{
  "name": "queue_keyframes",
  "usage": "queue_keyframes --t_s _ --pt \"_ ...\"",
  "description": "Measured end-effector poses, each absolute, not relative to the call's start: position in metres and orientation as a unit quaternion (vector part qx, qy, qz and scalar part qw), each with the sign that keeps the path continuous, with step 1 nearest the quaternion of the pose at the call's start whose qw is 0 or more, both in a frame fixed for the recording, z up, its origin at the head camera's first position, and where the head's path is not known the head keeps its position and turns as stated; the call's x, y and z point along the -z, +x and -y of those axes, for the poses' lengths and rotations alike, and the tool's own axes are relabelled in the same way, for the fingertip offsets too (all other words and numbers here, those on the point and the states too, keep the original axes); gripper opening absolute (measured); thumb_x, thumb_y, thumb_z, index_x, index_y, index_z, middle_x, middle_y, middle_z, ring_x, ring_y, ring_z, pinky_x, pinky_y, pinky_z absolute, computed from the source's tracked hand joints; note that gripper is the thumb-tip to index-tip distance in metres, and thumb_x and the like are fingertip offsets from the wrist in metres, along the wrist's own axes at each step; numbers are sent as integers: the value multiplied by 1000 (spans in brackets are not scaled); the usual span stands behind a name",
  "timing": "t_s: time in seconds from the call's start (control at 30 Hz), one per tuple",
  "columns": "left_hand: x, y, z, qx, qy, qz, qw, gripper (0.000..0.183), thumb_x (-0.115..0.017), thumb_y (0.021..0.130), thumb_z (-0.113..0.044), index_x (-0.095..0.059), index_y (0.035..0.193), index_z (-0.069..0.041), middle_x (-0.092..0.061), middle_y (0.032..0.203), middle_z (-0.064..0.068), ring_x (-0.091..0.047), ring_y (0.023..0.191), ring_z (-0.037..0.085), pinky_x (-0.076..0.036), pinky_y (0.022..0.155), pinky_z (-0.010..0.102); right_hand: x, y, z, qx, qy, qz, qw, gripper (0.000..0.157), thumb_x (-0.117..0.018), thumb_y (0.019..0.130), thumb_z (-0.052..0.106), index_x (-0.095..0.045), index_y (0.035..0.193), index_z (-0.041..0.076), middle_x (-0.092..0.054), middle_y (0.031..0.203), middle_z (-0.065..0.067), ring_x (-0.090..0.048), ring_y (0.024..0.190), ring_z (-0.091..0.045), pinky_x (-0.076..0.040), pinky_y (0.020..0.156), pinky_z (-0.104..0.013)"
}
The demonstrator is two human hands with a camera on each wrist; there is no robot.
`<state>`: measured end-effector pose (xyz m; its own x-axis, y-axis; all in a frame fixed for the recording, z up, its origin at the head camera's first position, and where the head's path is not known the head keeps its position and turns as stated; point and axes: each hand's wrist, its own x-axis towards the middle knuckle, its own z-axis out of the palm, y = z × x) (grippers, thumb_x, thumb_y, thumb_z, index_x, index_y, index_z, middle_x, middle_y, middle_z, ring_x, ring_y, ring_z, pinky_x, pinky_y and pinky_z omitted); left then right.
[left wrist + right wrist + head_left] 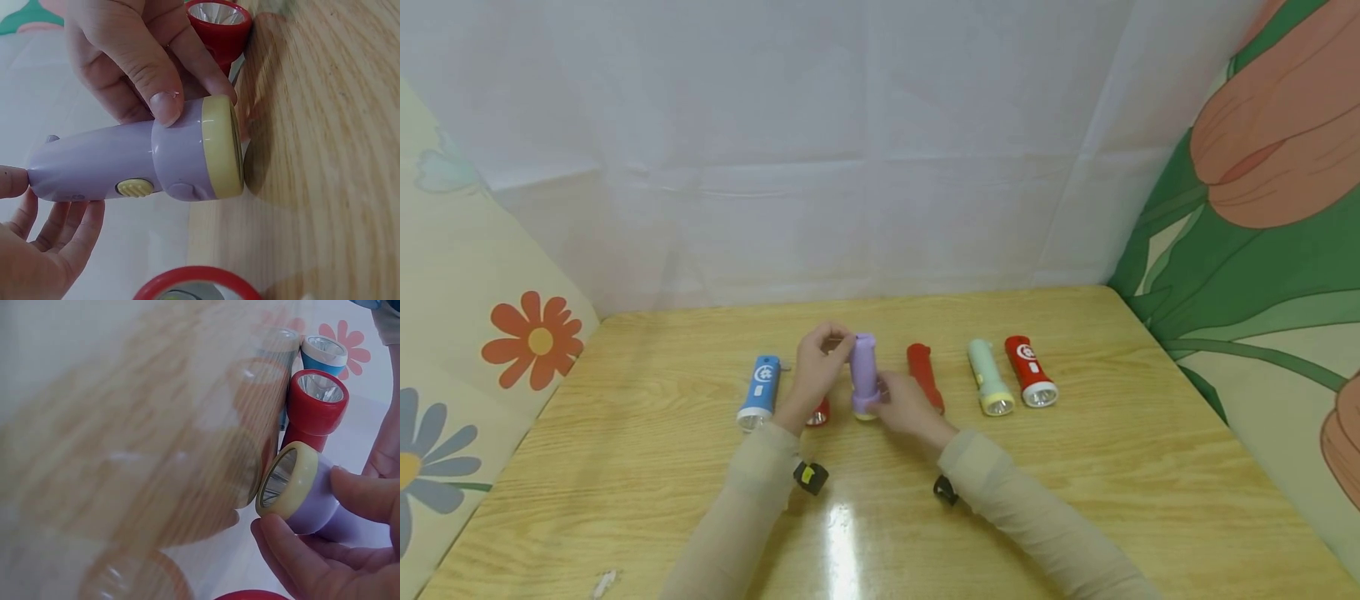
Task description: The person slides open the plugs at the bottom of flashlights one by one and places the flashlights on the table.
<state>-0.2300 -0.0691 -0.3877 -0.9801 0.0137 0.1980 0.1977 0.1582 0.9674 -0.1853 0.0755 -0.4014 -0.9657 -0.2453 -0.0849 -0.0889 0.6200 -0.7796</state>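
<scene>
A light purple flashlight (864,371) with a yellow lens ring (222,147) is held between both hands over the wooden table. Its lens end points toward the person, with the ring close to the tabletop, and a ribbed yellow switch (134,187) shows on its side. At the tail end, my left hand (818,362) pinches it between thumb and fingers. My right hand (912,406) grips the head just behind the ring, thumb on one side and fingers on the other. Partly hidden by the left hand and wrist lies a red flashlight (819,412).
To the left lies a blue flashlight (762,385) with a white rim. A second red flashlight (924,373) is right beside the right hand. Farther right lie a mint flashlight (987,371) and a red one with a white rim (1028,367). A white cloth (850,208) hangs behind the table.
</scene>
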Motion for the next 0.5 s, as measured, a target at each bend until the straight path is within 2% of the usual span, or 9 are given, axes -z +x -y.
queue_keyframes --t_s 0.27,0.5 --pt "387 -227 70 632 -76 767 78 10 -60 86 -6 -61 90 3 -63 93 14 -60 87 24 -52 71 28 401 -185 -75 416 -108 -899 81 41 -65 82 6 -53 120 -6 -61 112 -19 -58 101 -29 -47 88 -43" --pt "386 -227 70 651 -65 754 53 17 -59 87 -7 -61 100 5 -63 95 16 -59 86 23 -53 72 29 402 -186 -75 403 -116 -905 73 40 -66 82 7 -53 118 -5 -61 110 -18 -58 99 -28 -48 86 -42"
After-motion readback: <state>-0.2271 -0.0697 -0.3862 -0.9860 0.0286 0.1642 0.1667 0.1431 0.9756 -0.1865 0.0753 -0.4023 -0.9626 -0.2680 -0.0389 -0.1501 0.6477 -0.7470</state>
